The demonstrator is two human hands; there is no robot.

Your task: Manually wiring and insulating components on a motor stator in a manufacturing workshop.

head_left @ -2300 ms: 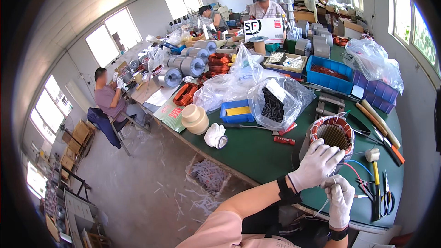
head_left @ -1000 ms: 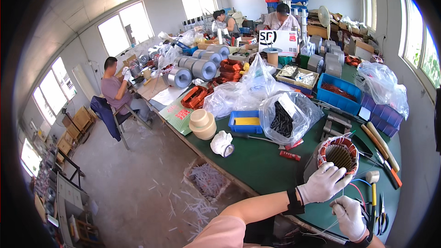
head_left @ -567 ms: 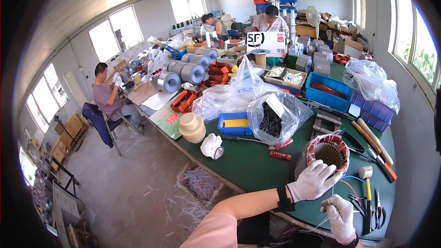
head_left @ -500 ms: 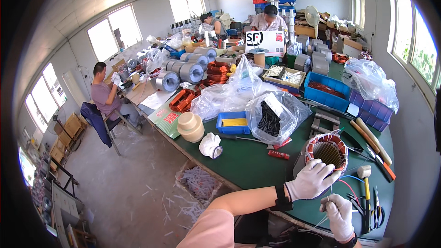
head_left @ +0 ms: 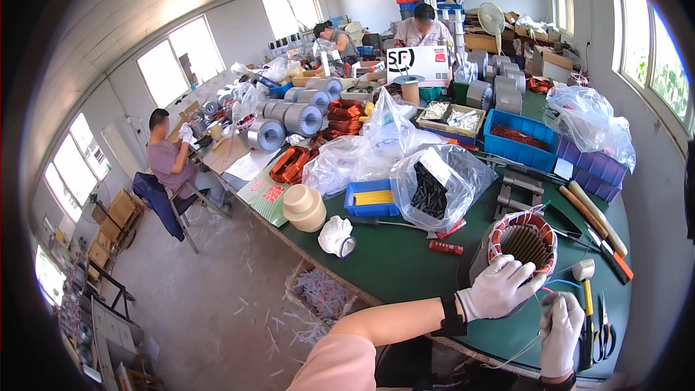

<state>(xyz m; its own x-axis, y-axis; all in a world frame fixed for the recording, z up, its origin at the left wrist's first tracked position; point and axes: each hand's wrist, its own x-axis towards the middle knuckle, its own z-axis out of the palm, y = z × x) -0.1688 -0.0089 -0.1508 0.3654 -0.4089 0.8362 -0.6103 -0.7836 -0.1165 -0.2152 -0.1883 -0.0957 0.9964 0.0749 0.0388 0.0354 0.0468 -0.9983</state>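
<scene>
A motor stator (head_left: 523, 245), a ring with copper windings laced in white cord round its upper rim, stands on the green bench in front of me. My left hand (head_left: 499, 288), in a white glove, lies over its near rim with the fingers gripping the winding edge. Beside the stator's near right side, my gloved right hand (head_left: 562, 331) is closed in a pinch on a thin white cord (head_left: 527, 347). The cord's loose length trails down to the left past the bench edge. Blue and red lead wires (head_left: 563, 282) come out between the stator and my right hand.
Right of my hands lie a mallet (head_left: 585, 297) and scissors (head_left: 604, 334). Wooden sticks (head_left: 597, 219) rest farther up. A bag of black sleeves (head_left: 428, 199), a blue tray (head_left: 371, 198) and a red tube (head_left: 445, 247) lie left of the stator. Other people work beyond.
My right hand has risen and turned upright, drawing the cord closer to the stator. My left hand stays on the rim. The whole view has shifted slightly.
</scene>
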